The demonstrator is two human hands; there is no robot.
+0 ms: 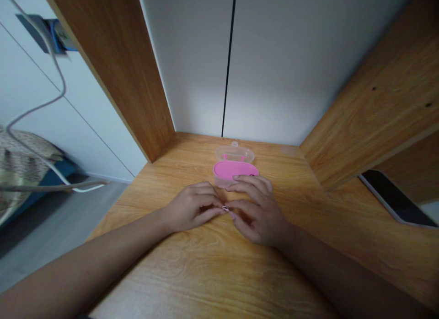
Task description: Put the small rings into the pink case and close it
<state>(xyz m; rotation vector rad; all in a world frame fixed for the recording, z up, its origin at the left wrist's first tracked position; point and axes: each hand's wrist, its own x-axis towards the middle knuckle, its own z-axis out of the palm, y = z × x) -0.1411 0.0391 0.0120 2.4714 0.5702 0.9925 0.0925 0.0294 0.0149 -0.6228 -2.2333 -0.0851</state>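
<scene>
My left hand [197,205] and my right hand [259,211] meet over the wooden table [206,273]. Between their fingertips is a small pale pink looped thing [225,208], too small to name for certain. Thumb and forefinger of each hand pinch it from opposite sides. Just beyond my fingers stands an oval pink case [233,169]; its clear lid [236,153] is flipped back behind it. The other fingers of my right hand reach over the case's near right edge and hide part of it. A tiny dark mark [253,175] shows there beside the fingertips.
White panels [195,72] close off the back of the table, with wooden boards [116,58] on both sides. A phone [394,195] lies at the right. At the left, a white cable [61,81] hangs in front of a bundle of patterned cloth [27,149].
</scene>
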